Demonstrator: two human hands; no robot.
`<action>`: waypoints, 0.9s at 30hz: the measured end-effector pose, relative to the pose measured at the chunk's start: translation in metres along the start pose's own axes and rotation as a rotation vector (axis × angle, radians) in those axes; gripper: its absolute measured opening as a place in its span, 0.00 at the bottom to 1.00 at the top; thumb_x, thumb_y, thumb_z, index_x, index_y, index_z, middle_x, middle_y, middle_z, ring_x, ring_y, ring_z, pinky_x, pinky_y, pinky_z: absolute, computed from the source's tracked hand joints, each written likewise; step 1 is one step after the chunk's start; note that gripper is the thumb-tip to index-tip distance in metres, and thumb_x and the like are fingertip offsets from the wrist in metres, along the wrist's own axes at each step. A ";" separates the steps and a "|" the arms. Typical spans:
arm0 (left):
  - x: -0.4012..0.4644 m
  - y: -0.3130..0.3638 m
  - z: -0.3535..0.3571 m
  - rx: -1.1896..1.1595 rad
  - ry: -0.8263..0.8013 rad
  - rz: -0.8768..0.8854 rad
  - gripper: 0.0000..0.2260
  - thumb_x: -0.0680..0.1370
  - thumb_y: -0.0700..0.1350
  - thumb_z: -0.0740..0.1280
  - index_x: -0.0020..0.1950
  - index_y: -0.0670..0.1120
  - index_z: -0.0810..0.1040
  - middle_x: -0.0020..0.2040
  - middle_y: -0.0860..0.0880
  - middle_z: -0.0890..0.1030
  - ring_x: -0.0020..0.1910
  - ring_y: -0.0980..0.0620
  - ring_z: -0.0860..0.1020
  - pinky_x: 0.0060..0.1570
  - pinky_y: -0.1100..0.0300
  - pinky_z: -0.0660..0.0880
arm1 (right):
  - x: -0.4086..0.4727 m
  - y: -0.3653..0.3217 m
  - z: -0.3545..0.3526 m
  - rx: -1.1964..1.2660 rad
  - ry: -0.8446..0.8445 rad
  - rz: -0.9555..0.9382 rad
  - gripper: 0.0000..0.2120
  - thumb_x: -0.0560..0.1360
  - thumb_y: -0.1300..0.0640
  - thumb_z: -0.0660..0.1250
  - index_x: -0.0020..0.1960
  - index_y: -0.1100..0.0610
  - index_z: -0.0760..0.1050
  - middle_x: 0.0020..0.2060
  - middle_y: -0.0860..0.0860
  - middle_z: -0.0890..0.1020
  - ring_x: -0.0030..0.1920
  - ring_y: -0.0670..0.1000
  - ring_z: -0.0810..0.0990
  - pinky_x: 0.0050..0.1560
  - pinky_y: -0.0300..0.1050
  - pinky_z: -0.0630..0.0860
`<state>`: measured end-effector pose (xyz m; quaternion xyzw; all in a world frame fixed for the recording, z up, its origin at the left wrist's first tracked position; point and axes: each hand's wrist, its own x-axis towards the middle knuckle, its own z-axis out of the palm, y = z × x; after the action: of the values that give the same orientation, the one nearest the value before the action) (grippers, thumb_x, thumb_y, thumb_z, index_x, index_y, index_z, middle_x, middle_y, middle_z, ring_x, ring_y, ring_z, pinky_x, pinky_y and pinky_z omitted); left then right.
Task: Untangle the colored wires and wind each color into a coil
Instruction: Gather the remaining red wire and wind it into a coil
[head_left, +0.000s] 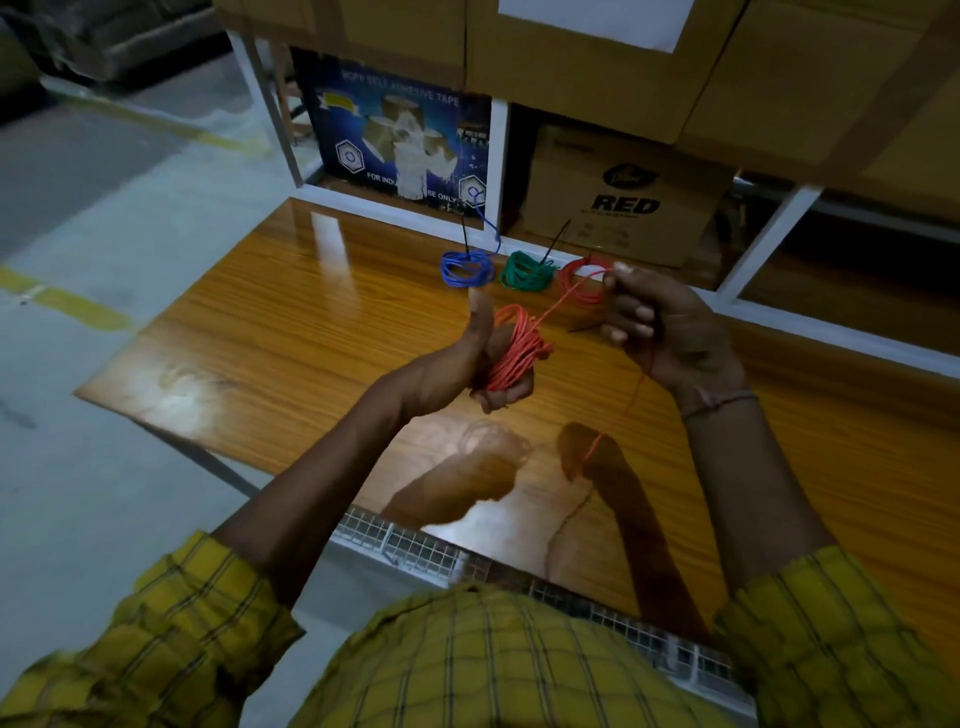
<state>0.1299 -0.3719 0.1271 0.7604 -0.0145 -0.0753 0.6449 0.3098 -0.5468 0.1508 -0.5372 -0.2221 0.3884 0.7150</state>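
Head view | left hand (485, 358) grips orange coil (514, 356) | right hand (660, 322) pinches strand at 2 o'clock | I advise steady tension, even loops.

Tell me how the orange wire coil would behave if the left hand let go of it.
The orange wire coil is loose, untied loops gripped by the left hand, so it would probably spring open. Thin strands suggest it is light and floppy. The strand the right hand pinches would likely drag it.
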 end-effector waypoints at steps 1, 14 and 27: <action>-0.002 0.000 -0.001 -0.047 -0.022 0.022 0.52 0.71 0.76 0.33 0.68 0.36 0.69 0.39 0.41 0.73 0.31 0.45 0.65 0.36 0.56 0.70 | 0.006 0.005 0.000 -0.052 0.040 -0.009 0.12 0.86 0.58 0.60 0.47 0.60 0.75 0.24 0.46 0.65 0.23 0.43 0.62 0.28 0.39 0.69; 0.014 0.017 -0.014 -0.569 0.249 0.228 0.52 0.71 0.76 0.27 0.67 0.40 0.68 0.51 0.38 0.74 0.38 0.46 0.69 0.44 0.53 0.72 | -0.024 0.121 0.057 -0.768 -0.036 0.119 0.14 0.87 0.47 0.59 0.52 0.49 0.82 0.31 0.49 0.74 0.27 0.45 0.71 0.28 0.43 0.69; 0.016 -0.017 -0.013 0.330 0.280 -0.115 0.41 0.70 0.80 0.34 0.46 0.51 0.72 0.37 0.51 0.74 0.35 0.54 0.71 0.43 0.43 0.71 | -0.048 0.003 0.060 -1.516 -0.116 -0.153 0.05 0.85 0.51 0.63 0.53 0.48 0.78 0.43 0.50 0.81 0.44 0.52 0.79 0.45 0.51 0.77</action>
<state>0.1459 -0.3577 0.1109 0.8582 0.1064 -0.0024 0.5022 0.2358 -0.5482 0.1722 -0.8428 -0.5019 0.1067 0.1627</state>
